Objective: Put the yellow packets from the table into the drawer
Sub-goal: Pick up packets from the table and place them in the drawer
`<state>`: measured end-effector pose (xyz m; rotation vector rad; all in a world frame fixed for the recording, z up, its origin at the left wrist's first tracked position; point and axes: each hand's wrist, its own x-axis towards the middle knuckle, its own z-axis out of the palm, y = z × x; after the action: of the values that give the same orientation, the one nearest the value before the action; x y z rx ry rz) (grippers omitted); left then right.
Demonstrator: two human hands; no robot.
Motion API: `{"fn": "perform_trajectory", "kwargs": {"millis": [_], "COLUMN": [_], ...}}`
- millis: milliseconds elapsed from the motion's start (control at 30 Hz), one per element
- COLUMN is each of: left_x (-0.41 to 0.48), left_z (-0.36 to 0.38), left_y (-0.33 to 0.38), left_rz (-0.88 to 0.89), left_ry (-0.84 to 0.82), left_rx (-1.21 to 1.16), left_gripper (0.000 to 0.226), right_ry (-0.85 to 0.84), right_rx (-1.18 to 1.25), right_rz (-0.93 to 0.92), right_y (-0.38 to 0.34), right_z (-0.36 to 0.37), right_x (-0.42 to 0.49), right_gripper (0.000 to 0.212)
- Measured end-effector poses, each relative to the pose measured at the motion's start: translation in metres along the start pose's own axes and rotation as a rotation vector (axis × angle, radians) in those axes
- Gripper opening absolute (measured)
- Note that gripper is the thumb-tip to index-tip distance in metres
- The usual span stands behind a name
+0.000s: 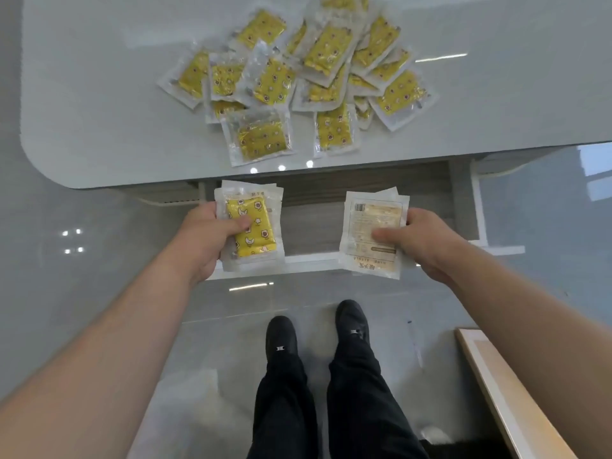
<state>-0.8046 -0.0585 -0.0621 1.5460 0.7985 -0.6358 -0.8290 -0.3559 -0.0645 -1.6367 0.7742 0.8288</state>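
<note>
Fingers of both hands closed on packets, held over the open drawer [465,207].
Left hand [202,241] grips a yellow-faced stack [250,226], right hand [422,241] a label-side stack [372,226]. I judge next: lower, release; table pile [298,77] remains beyond my fingertips.

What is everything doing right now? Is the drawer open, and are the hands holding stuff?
Drawer: pulled open, its visible floor bare.
Left hand: gripping a small stack of packets, yellow side up, above the drawer.
Right hand: gripping another stack, printed back side up, above the drawer.
Pile of yellow packets: lying loose and overlapping on the table.
</note>
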Motion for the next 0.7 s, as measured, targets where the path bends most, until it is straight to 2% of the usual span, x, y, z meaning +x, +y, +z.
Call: {"fn": "perform_trajectory", "kwargs": {"millis": [300, 467, 700], "left_x": [0.092, 0.138, 0.184], "left_z": [-0.008, 0.003, 0.007], "left_y": [-0.043, -0.053, -0.058], "left_rz": [-0.063, -0.056, -0.013], "left_ry": [0.182, 0.248, 0.418], "left_rx": [-0.010, 0.086, 0.268], "left_gripper": [0.018, 0.041, 0.016], "right_ry": [-0.048, -0.098, -0.043], "right_rx": [0.075, -0.010, -0.065], "right_rz": [0.080, 0.054, 0.050], "right_y": [-0.016, -0.015, -0.018], "right_z": [0.074, 0.096, 0.115], "right_x": [0.097, 0.137, 0.168], "right_gripper": [0.025, 0.030, 0.026]}}
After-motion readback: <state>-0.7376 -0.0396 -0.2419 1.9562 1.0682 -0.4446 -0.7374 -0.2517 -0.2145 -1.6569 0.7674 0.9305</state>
